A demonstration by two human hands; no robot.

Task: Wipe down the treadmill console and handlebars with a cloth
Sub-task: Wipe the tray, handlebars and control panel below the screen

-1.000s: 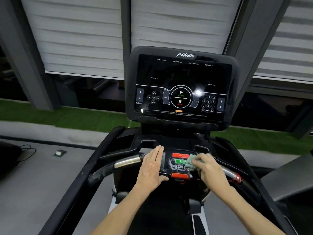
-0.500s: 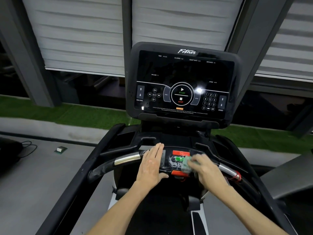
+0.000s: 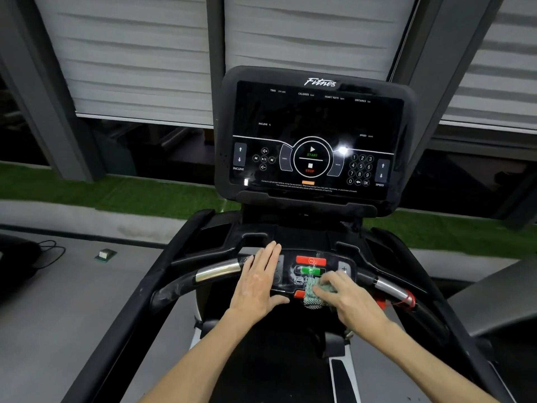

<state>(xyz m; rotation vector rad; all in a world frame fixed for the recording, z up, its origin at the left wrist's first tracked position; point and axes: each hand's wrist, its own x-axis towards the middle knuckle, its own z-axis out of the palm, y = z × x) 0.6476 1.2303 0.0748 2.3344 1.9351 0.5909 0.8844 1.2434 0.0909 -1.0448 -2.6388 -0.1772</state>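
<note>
The treadmill's black console screen (image 3: 313, 135) stands upright ahead of me. Below it a small control panel (image 3: 311, 269) with a red and a green button sits in the middle of the curved handlebar (image 3: 218, 271). My left hand (image 3: 260, 282) lies flat, fingers straight, on the panel's left part. My right hand (image 3: 345, 301) presses a crumpled green-and-white cloth (image 3: 315, 293) onto the panel's lower right, over the orange button; its fingers curl round the cloth, which is partly hidden under them.
Chrome grip sections (image 3: 392, 289) flank the panel, the right one wrapped in red cord. Black side rails (image 3: 122, 315) run back toward me. A small box (image 3: 106, 253) and a cable (image 3: 49, 251) lie on the grey floor at left. Green turf (image 3: 116, 193) lines the window.
My right hand has slid the cloth down from the green button toward the panel's lower edge. My left hand has stayed flat in place.
</note>
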